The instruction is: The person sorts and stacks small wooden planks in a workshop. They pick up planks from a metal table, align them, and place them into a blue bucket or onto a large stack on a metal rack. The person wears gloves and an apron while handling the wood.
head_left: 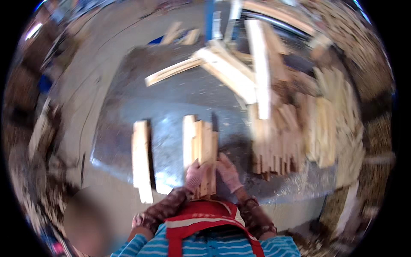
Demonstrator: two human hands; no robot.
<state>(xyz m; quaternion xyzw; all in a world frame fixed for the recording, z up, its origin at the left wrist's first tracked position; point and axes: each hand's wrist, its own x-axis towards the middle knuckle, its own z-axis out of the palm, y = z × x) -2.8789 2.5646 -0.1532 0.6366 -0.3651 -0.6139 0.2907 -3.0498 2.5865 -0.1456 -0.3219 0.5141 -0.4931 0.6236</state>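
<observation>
A narrow bundle of pale wooden slats (pixel 199 139) lies lengthwise in front of me on the metal-topped table (pixel 175 98), its near ends close to my red apron. My left hand (pixel 195 175), in a pinkish glove, closes over the bundle's left near part. Along its right side my right hand (pixel 229 173), gloved alike, lies with fingers stretched out against the slats' edge. Blur hides the exact fingertip contact. Left of the bundle, a separate pair of boards (pixel 141 158) rests with its near end past the table edge.
Rows of upright-lying slats (pixel 276 141) fill the table's right side, beside a paler stack (pixel 325 132). Long boards (pixel 227 73) lie crossed at the back, near a blue post (pixel 209 19). A person's blurred head (pixel 87 222) is at the lower left.
</observation>
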